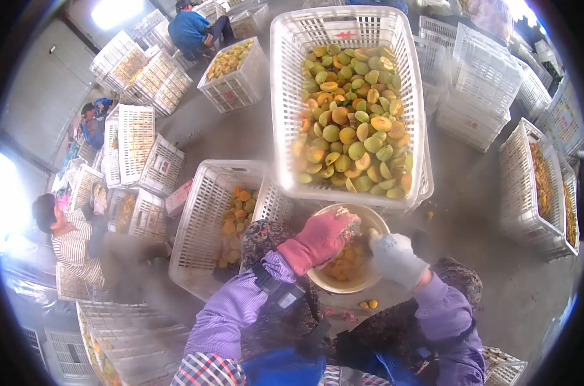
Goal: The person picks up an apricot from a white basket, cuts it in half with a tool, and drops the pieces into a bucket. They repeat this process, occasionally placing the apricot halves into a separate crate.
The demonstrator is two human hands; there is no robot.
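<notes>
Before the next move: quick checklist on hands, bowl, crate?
1. Left hand, pink glove, over the bowl: ok.
2. Right hand, white glove, at the bowl's right rim: ok.
3. What either grip holds: cannot tell, blurred.
4. Room in the bowl, which holds orange fruit pieces and is not heaped: ok.
5. Front crate of halved fruit directly behind the bowl, likely within reach: ok.
6. Strays: two loose pieces lie outside the bowl, just below it: not ok.
</notes>
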